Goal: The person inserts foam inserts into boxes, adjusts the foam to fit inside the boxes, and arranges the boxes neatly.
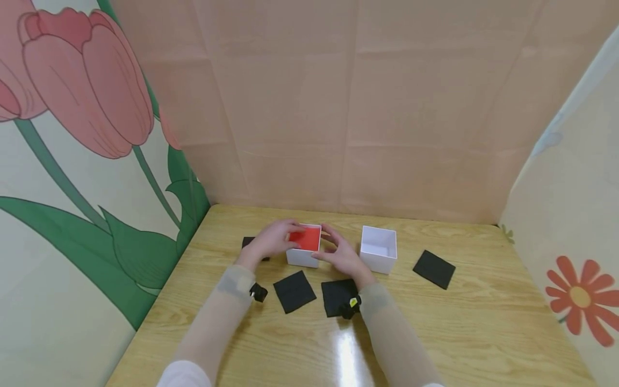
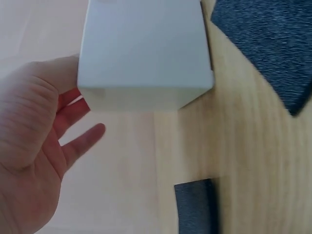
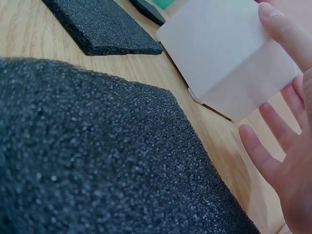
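Between my hands on the wooden table stands a white open-topped box (image 1: 303, 258) with a bright red surface (image 1: 309, 238) inside it, a little below the rim. My left hand (image 1: 274, 239) comes over the rim from the left, its fingertips above the red. In the left wrist view the thumb (image 2: 63, 73) reaches behind the box's edge, and its tip is hidden. On the right side, my right hand (image 1: 345, 257) is spread round the near corner. Its thumb (image 3: 280, 24) touches the box wall, while the lower fingers (image 3: 261, 153) stand apart from it.
A second white box (image 1: 379, 252), standing right of my right hand, has a white inside. Black foam squares lie about: one front left (image 1: 294, 292), one under the right wrist (image 1: 333, 295), one far right (image 1: 434, 269), one partly behind the left hand (image 1: 248, 241).
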Demonstrator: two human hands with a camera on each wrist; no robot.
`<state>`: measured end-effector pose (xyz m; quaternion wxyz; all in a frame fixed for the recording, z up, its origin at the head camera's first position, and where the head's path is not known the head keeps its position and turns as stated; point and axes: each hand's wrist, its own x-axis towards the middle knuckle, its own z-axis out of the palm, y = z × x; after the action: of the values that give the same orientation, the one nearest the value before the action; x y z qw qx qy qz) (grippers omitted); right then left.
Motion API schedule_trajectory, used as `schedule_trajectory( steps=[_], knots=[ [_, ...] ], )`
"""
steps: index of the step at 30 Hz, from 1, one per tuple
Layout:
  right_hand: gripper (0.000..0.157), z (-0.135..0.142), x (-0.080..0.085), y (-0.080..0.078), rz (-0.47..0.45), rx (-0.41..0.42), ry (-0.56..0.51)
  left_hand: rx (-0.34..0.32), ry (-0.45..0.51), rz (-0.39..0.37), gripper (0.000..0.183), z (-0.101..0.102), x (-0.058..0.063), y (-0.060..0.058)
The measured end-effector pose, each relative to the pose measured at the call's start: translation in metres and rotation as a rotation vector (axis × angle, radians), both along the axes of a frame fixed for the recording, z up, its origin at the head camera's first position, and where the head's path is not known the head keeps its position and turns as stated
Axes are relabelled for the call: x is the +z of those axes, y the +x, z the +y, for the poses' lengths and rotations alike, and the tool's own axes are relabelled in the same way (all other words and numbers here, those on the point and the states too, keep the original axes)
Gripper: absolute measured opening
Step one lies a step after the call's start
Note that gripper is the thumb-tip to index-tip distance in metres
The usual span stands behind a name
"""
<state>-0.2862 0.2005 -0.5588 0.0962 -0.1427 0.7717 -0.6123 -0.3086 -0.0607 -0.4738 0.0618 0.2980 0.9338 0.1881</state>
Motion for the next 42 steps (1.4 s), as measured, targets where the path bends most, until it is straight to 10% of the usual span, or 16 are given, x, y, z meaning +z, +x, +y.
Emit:
schedule_trajectory(
  steps=[9,19,42],
  knots=[
    [0.106,0.002,0.01,0.004,0.057,0.03,0.094,0.14,0.363,-0.012,0.06,-0.024,-0.022,0.017],
    [0.116,0.003,0.027,0.023,0.166,0.028,0.206,0.142,0.518,0.138,0.057,-0.065,-0.046,0.027],
    [0.056,0.071,0.079,0.065,0.418,0.026,0.164,0.156,0.29,-0.071,0.077,-0.116,-0.064,0.026]
  ],
)
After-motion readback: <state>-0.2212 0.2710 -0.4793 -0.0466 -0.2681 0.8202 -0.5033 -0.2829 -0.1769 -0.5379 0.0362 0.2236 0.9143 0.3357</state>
